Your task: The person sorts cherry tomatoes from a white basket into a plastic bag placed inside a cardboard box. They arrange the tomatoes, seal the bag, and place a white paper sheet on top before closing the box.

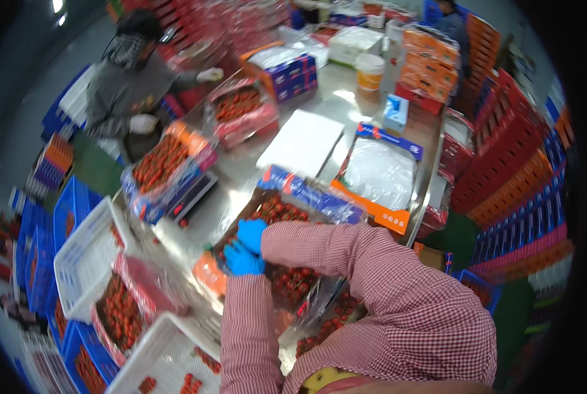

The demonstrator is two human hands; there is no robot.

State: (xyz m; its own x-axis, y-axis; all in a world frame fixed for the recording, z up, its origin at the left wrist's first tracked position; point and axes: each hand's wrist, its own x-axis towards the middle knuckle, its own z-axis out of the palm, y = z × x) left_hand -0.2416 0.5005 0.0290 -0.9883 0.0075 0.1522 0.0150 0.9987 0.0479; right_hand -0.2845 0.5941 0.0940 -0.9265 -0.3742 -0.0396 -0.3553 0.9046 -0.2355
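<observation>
My left hand (243,258), in a blue glove, rests at the left edge of an open printed cardboard box (313,194) of cherry tomatoes on the vine (281,209). Close beside it, my right hand (252,235), also blue-gloved, reaches over the same tomatoes from the right. The fingers of both hands are partly hidden, and whether they grip anything is unclear. An orange flap (210,272) of the box sticks out just left of my left hand. Clear plastic film (318,305) and more tomatoes lie near my body.
A digital scale (191,196) bears a tomato box at left. A white foam sheet (300,143) and a film-covered box (382,172) lie beyond. White plastic crates (89,261) and a pink box (118,315) stand lower left. A person (141,88) works across the metal table (330,83).
</observation>
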